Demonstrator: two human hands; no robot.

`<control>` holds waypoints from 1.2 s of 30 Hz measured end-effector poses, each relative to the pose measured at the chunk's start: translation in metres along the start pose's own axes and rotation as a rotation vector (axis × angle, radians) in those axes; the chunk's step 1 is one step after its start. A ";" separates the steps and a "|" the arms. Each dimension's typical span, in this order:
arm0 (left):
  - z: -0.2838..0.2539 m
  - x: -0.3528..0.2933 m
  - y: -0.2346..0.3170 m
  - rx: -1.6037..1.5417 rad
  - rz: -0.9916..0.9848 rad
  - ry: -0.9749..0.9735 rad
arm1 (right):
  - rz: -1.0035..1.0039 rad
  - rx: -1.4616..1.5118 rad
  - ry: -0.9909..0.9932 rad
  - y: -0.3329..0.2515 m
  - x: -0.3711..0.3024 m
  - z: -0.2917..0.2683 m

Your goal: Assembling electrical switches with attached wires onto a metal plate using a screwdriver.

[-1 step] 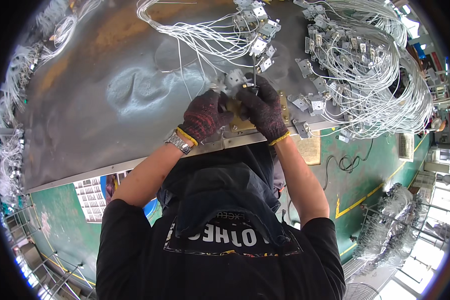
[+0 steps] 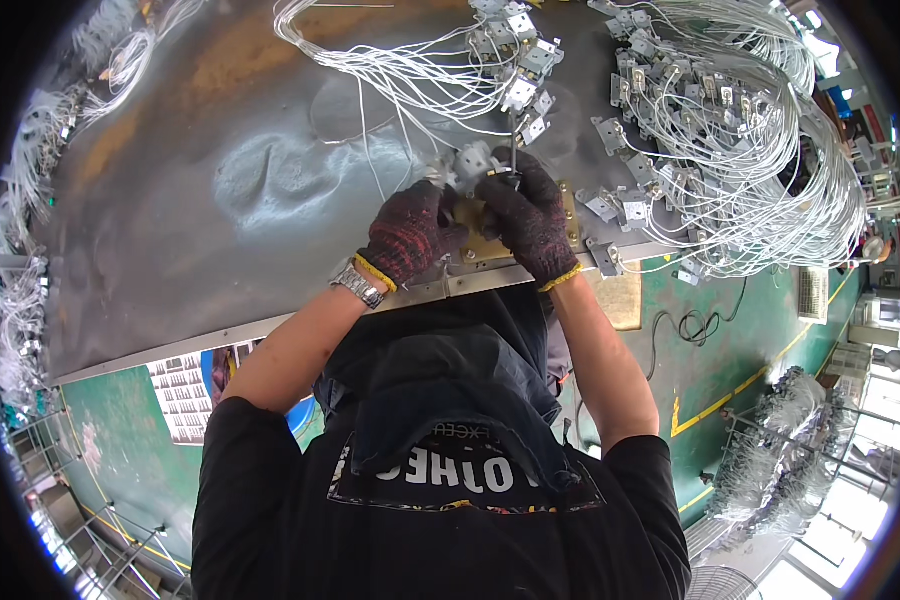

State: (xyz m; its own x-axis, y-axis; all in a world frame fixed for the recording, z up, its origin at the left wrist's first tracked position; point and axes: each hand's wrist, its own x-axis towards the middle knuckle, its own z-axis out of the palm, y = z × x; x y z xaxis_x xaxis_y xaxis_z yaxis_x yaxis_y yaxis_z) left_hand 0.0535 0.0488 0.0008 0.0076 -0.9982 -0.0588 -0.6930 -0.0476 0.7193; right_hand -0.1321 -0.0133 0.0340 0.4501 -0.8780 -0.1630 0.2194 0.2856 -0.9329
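Observation:
My left hand (image 2: 408,232), in a dark red-and-black knit glove, is closed at the near edge of the metal table, fingers pinched over a brass-coloured plate (image 2: 485,250) with bolts. What it pinches is hidden; a blurred whitish bit shows at its fingertips. My right hand (image 2: 530,215), gloved alike, is closed around a dark tool with a thin straight shaft (image 2: 513,140) that points away from me. Between the fingertips of both hands sits a grey metal bracket (image 2: 473,160) with holes. Beyond it lies a bundle of white wires (image 2: 410,70) ending in small metal brackets (image 2: 520,90).
A large heap of white wires with brackets (image 2: 740,170) covers the table's right side and hangs over the near edge. More wire bundles (image 2: 20,320) hang at the far left. Below, a black cable (image 2: 695,325) lies on the green floor (image 2: 710,370). A rack of wires (image 2: 785,440) stands lower right.
My right hand and the tool in it have shifted very slightly to the right, and the grey bracket a little with them. My left hand has hardly moved.

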 end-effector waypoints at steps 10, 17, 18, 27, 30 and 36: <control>-0.001 -0.005 0.021 0.156 0.213 0.013 | 0.082 -0.177 0.014 -0.010 -0.031 -0.010; 0.012 -0.009 0.014 0.194 0.344 0.129 | 0.096 -0.349 -0.060 -0.015 -0.050 -0.008; 0.012 -0.008 0.013 0.192 0.343 0.129 | 0.111 -0.368 -0.061 -0.017 -0.052 -0.007; 0.004 -0.003 0.017 0.295 0.249 -0.041 | 0.062 -0.348 -0.107 -0.001 -0.059 -0.007; 0.001 -0.001 0.022 0.275 0.230 -0.075 | 0.031 -0.374 -0.124 0.001 -0.059 -0.014; -0.001 0.003 0.030 0.378 0.300 -0.080 | 0.087 -0.281 -0.071 0.005 -0.063 -0.025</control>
State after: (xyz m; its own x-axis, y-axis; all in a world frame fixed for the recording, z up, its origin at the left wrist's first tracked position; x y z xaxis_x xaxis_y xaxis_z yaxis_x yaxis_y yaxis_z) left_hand 0.0333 0.0445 0.0233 -0.2778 -0.9594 0.0486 -0.8693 0.2726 0.4123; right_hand -0.1814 0.0339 0.0315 0.5182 -0.8231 -0.2323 -0.0665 0.2321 -0.9704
